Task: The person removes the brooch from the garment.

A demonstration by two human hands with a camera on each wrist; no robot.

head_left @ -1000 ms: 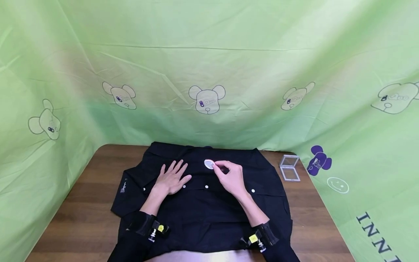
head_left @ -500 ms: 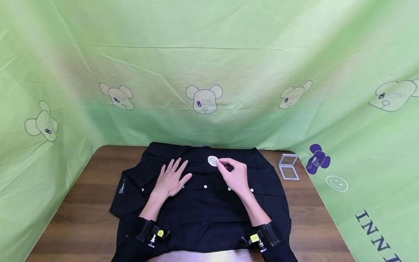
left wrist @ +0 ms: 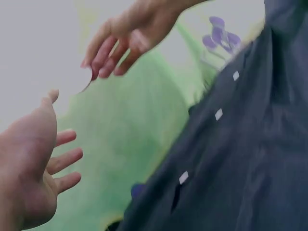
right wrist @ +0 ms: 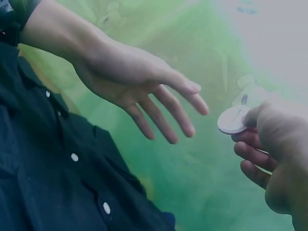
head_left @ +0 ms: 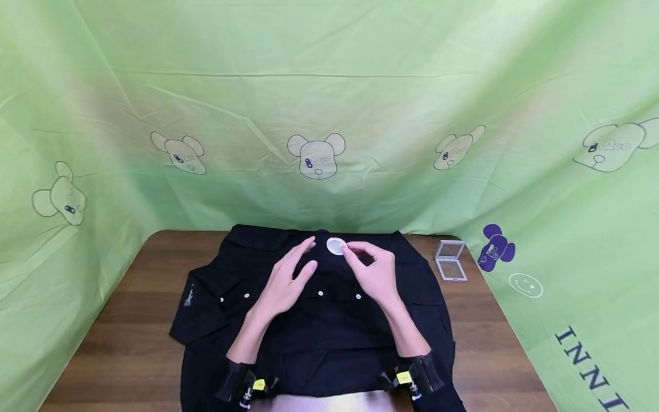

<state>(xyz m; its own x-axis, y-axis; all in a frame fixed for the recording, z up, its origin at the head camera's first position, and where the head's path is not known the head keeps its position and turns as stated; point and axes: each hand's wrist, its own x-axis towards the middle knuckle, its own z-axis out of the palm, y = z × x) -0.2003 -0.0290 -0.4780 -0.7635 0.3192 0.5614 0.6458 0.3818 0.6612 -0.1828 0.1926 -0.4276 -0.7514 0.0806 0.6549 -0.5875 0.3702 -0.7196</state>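
Green cloth [head_left: 103,114] with bear prints backs and flanks the scene. Brown wooden surface [head_left: 123,320] below it.

Black shirt [head_left: 319,332] lies flat on the surface, collar toward the far edge, white buttons [head_left: 321,293] in a row across it. Small logo on the shirt's left sleeve.

Left hand [head_left: 288,280] is raised above the shirt, fingers straight and spread, pointing toward the collar. It holds nothing; its grip is apart. In the right wrist view the left hand [right wrist: 139,82] shows palm down, fingertips near the disc but not touching it. In the left wrist view the left hand [left wrist: 33,168] is palm open, thumb up.

Disc [head_left: 336,246], white and round, sits between the two hands, over the collar area of the shirt. The right wrist view shows the disc [right wrist: 232,120] lifted clear of the cloth.

Right hand [head_left: 374,269] pinches the disc at its rim between thumb and fingertips; its grip is clamped on the disc. Other fingers curl loosely. Left wrist view shows the right hand [left wrist: 130,33] from below, blurred, disc edge barely visible.

Black wrist straps with yellow tags sit on both forearms.

Clear case [head_left: 450,260], opened flat, lies on the surface just right of the shirt, well apart from both hands.
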